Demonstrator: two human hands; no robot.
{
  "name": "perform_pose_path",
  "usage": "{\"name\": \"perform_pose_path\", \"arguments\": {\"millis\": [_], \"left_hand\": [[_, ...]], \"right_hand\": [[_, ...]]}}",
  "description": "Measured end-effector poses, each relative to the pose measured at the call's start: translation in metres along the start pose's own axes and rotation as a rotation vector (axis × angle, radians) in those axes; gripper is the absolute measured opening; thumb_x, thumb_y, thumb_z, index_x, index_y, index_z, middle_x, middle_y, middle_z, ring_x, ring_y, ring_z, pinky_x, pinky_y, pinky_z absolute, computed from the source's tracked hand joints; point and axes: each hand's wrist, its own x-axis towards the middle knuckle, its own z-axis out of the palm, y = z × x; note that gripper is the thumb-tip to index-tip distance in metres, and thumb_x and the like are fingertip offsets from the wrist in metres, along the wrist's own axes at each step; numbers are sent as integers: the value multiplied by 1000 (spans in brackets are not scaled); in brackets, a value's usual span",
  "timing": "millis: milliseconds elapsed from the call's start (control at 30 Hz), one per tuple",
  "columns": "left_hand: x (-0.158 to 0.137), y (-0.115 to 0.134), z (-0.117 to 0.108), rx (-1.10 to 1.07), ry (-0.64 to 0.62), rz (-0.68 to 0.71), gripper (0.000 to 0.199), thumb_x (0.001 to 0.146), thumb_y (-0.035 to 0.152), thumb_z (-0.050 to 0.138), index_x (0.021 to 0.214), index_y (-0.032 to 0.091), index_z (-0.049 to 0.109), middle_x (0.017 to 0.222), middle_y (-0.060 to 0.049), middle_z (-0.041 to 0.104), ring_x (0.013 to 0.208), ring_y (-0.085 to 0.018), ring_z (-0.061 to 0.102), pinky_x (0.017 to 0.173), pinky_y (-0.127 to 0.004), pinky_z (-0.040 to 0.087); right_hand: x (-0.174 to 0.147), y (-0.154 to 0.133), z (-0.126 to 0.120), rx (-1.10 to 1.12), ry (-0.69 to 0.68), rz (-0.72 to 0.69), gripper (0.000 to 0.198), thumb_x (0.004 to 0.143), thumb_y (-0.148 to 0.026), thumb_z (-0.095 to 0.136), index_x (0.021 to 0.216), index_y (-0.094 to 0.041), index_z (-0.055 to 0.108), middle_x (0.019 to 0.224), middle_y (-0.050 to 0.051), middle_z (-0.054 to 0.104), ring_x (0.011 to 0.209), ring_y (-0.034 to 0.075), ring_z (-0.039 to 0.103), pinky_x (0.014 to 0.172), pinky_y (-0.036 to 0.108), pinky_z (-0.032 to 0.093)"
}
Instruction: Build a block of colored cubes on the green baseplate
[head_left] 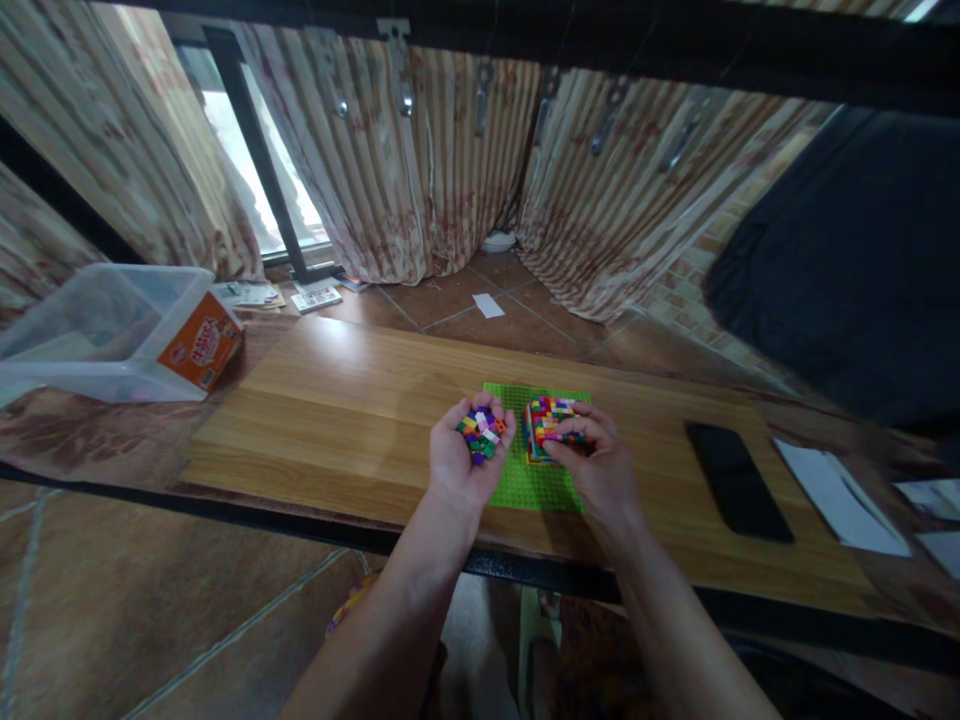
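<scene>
Palm up and cupped, my left hand (459, 470) holds a heap of small loose toy bricks (480, 432) in purple, white, orange, green and other colours. It is over the left part of a green studded baseplate (529, 490). On that plate stands a boxy, multicoloured stack of toy bricks (536, 415). My right hand (600, 455) is closed over the stack's right side, its thumb and fingers touching the top. Whether a single loose brick is between those fingers is hidden.
The baseplate lies on a wooden board (337, 400) on the table. A black phone (739, 480) and white paper (840, 495) lie to the right. At the far left is a clear plastic bin (112, 330) with an orange label. A dark bar (675, 45) crosses overhead.
</scene>
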Motion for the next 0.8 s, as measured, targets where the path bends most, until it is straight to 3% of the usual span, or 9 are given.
{"name": "perform_pose_path", "arguments": {"millis": [233, 433, 600, 800], "left_hand": [[0, -5, -1, 21, -2, -4, 29, 89, 18, 44, 67, 11, 61, 68, -6, 59, 62, -11, 59, 69, -26, 54], [-2, -8, 1, 19, -11, -13, 29, 88, 18, 44, 67, 12, 61, 66, -5, 60, 62, -12, 60, 68, -27, 55], [-3, -10, 2, 69, -28, -79, 28, 88, 21, 44, 70, 12, 63, 70, -8, 63, 63, -14, 62, 55, -22, 51], [-7, -8, 6, 72, -27, -96, 28, 88, 21, 43, 72, 11, 63, 75, -10, 66, 68, -14, 64, 61, -23, 51]], "right_hand": [[0, 4, -2, -52, -15, -50, 13, 67, -32, 74, 70, -22, 68, 118, 7, 56, 115, 28, 53, 103, 52, 36], [-14, -29, -4, -226, 43, -256, 10, 82, -33, 64, 81, -25, 70, 107, 7, 64, 109, 26, 56, 99, 51, 40], [-23, -50, 5, -173, -168, -316, 19, 91, -29, 53, 99, -27, 70, 102, 5, 66, 99, 21, 62, 89, 39, 50], [-20, -46, 10, -250, -206, -317, 23, 88, -30, 57, 109, -30, 68, 107, 5, 63, 101, 22, 61, 91, 39, 49]]}}
